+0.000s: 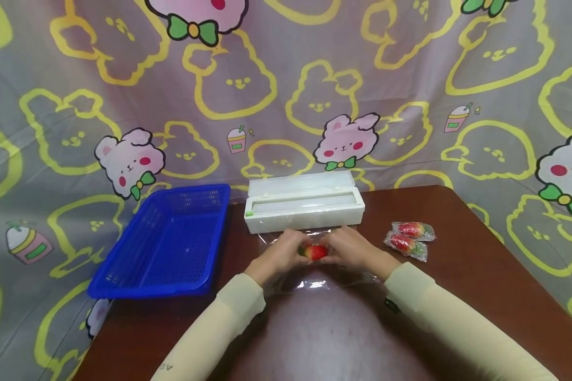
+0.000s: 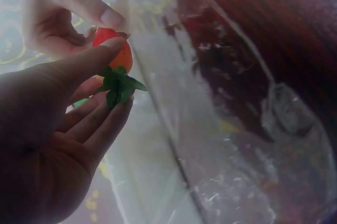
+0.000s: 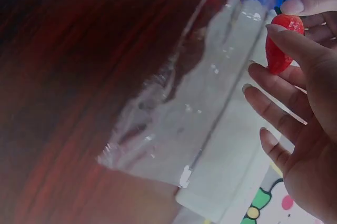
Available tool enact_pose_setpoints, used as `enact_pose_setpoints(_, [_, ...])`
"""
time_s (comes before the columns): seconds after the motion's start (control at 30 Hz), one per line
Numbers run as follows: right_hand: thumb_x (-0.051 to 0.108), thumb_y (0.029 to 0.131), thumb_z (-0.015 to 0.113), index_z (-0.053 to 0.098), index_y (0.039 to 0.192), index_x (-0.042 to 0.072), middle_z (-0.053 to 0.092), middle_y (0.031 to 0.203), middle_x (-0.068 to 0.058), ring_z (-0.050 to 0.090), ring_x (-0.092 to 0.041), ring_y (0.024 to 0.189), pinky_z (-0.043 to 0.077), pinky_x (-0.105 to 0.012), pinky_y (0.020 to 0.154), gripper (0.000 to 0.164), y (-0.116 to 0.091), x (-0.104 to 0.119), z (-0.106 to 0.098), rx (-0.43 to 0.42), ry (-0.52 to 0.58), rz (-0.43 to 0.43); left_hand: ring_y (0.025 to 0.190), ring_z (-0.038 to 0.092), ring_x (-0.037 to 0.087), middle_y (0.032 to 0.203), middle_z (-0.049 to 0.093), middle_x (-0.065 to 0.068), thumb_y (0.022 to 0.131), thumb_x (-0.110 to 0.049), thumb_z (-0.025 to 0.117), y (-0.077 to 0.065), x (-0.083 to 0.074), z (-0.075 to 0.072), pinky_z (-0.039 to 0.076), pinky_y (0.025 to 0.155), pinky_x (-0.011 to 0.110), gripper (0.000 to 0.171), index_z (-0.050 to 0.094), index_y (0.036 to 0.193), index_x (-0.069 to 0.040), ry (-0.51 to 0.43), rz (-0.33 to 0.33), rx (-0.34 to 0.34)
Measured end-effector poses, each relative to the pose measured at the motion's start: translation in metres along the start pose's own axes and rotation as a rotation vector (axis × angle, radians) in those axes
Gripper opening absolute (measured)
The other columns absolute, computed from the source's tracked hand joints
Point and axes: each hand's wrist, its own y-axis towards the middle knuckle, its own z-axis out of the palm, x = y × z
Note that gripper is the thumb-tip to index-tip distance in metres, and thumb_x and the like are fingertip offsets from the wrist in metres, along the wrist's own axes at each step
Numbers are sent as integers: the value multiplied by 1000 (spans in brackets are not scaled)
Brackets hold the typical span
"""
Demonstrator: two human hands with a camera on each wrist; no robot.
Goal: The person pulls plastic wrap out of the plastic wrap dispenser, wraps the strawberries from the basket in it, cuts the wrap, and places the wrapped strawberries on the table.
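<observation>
A red strawberry (image 1: 316,252) with green leaves is held between both hands, over a sheet of clear plastic film (image 1: 310,283). My left hand (image 1: 283,253) pinches the leafy end; in the left wrist view its thumb lies across the fruit and the green leaves (image 2: 120,84) stick out by its fingertips. My right hand (image 1: 350,247) pinches the red end between thumb and index finger, its other fingers spread loosely, as the right wrist view shows. Behind the hands stands a long white film box (image 1: 305,219) with its lid raised, and the film lies in front of it.
A blue plastic basket (image 1: 154,292) stands on the left of the brown table (image 1: 333,338). To the right lie two film-wrapped strawberries (image 1: 410,241). A small dark object (image 1: 392,305) sits beside the right sleeve. A patterned curtain (image 1: 286,69) hangs behind the table.
</observation>
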Motion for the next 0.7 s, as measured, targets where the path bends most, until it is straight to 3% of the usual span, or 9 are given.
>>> enact_pose_setpoints(0.17, [39, 81, 86, 73, 89, 23, 63, 74, 12, 56, -8, 65, 43, -34, 63, 23, -1, 0, 13, 39, -67, 0, 81, 67, 20, 87, 74, 3, 76, -13, 91, 1, 5, 12, 50, 72, 27, 28, 76, 98, -4, 20, -26, 28])
enact_pose_setpoints(0.33, [39, 83, 84, 76, 112, 21, 74, 97, 4, 67, -17, 87, 48, -46, 78, 35, -3, 3, 17, 77, -79, -9, 77, 63, 16, 86, 74, 1, 77, -11, 90, -1, 6, 18, 47, 69, 24, 29, 76, 102, -5, 12, -44, 53])
enact_pose_setpoints(0.43, [38, 84, 83, 75, 114, 19, 75, 104, 1, 69, -20, 94, 49, -52, 86, 37, -4, 4, 17, 89, -79, -7, 80, 64, 17, 90, 75, 1, 77, -10, 90, -2, 6, 19, 48, 71, 25, 33, 77, 108, -6, 2, -45, 50])
enact_pose_setpoints(0.57, [41, 84, 83, 75, 112, 17, 74, 107, -1, 68, -21, 99, 48, -54, 90, 38, -6, 4, 12, 101, -87, 23, 91, 67, 20, 101, 75, 4, 75, -13, 91, -7, 5, 14, 53, 83, 31, 43, 75, 115, -6, -1, -71, 35])
enact_pose_setpoints(0.7, [41, 85, 82, 73, 117, 10, 72, 111, -6, 67, -25, 106, 47, -52, 92, 45, -19, 1, -7, 92, -134, 45, 110, 65, 27, 120, 69, 12, 78, -24, 91, -18, -1, 1, 52, 97, 41, 61, 66, 129, -3, 30, -137, 2])
